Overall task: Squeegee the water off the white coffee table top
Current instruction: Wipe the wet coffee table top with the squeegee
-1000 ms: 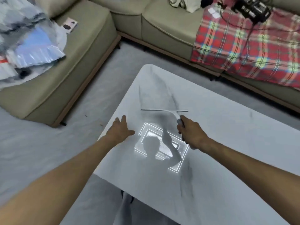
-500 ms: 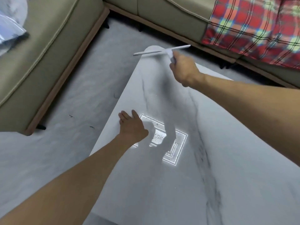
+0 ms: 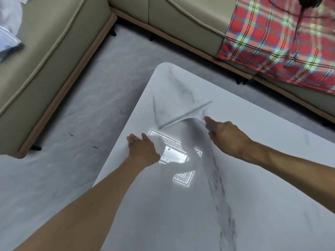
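The white marble-patterned coffee table top [image 3: 244, 178] fills the lower right of the head view, with grey veins and a bright ceiling-light reflection speckled with water droplets [image 3: 174, 153]. My right hand [image 3: 226, 136] is closed on the handle of a white squeegee [image 3: 184, 115]. Its long blade lies slanted across the table, blurred by motion, just beyond the reflection. My left hand [image 3: 143, 149] lies flat, fingers together, on the table by its left edge, holding nothing.
A beige L-shaped sofa [image 3: 59, 38] wraps the left and far sides. A red plaid blanket [image 3: 279, 38] covers its right seat, and plastic bags [image 3: 7, 28] lie at the far left. Grey floor [image 3: 87, 109] separates sofa and table.
My right hand pushed the squeegee out to the table's far corner, then drew it back toward me. The blade now sits just beyond the reflection. My left hand stayed by the left edge.
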